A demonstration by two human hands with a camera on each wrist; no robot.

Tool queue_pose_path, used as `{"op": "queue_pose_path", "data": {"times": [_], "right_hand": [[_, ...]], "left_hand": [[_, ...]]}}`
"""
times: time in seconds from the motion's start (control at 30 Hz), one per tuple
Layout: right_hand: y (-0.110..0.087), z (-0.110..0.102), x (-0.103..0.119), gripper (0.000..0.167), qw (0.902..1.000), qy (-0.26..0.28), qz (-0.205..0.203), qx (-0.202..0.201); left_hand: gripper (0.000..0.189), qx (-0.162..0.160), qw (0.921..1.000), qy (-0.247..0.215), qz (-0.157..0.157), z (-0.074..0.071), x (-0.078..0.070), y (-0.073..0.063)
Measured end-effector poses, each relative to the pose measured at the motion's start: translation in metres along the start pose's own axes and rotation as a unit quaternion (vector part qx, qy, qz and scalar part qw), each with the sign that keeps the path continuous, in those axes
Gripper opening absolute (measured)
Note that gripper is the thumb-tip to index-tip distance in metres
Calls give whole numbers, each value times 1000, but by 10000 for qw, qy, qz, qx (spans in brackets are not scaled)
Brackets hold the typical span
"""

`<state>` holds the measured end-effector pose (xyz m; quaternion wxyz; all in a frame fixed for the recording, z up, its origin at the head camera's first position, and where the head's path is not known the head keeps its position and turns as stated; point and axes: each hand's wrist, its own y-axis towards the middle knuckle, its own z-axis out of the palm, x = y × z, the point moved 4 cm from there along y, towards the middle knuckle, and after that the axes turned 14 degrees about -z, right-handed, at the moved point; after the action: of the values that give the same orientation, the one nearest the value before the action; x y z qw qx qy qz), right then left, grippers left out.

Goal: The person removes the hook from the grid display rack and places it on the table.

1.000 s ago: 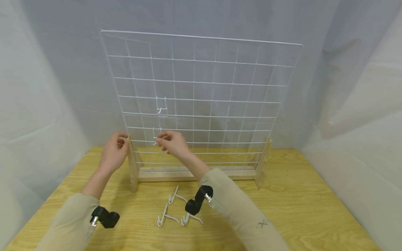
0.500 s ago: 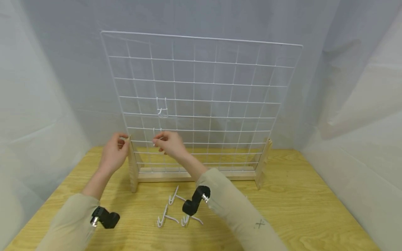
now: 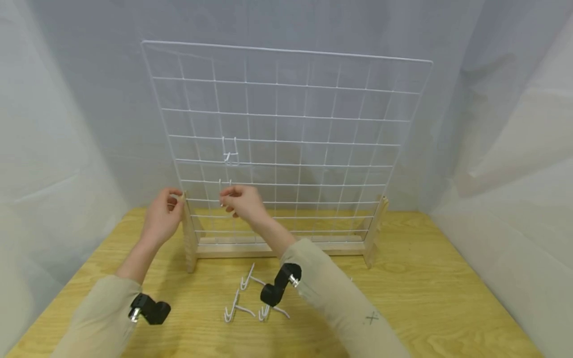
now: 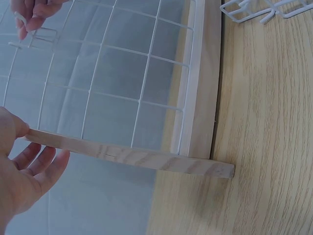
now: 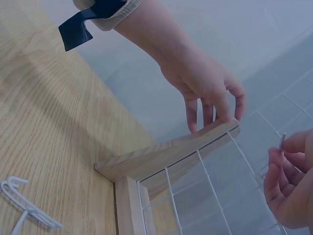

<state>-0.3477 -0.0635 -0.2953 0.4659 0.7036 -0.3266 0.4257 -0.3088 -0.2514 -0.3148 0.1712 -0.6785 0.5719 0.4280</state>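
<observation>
My left hand (image 3: 163,219) grips the top of the left wooden post (image 4: 122,154) of a stand, thumb on one side and fingers on the other. The stand holds up a white wire grid panel (image 3: 286,51). With thumb and fingertips, my right hand (image 3: 245,205) pinches the arm of a white wire display hook (image 5: 282,141) at the panel's lower left. Two prongs of this hook show at a horizontal wire; the rest is largely behind the fingers in the head view. A second display hook (image 3: 228,158) hangs on the grid just above.
Several loose white hooks lie on the wooden table (image 3: 429,298) in front of the stand, among them one hook (image 3: 231,314) nearest the front edge. My right sleeve (image 3: 331,298) partly covers that area. A pale curtain (image 3: 67,124) surrounds the table.
My right hand has shifted slightly to the left, still pinching the hook, and covers more of it now. The left hand stays on the post.
</observation>
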Motion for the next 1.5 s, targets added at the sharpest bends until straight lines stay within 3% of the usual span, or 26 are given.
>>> {"op": "queue_pose_path", "data": {"times": [0.2,0.47,1.17,1.5], "right_hand": [[-3,-5,2,17,9999,-6,-127,-26],[-12,-20,2,17,9989,-121,-372,256],[-41,-61,-24,15,9955,-551,-104,762],[-56,-77,-33,13,9950,-594,-85,795]], "left_hand": [[30,36,10000,-42,12,0,-2,0],[30,64,9999,-74,60,0,-2,0],[31,162,9998,-89,2,-1,-2,0],[29,70,10000,-5,48,-1,-3,1]]}}
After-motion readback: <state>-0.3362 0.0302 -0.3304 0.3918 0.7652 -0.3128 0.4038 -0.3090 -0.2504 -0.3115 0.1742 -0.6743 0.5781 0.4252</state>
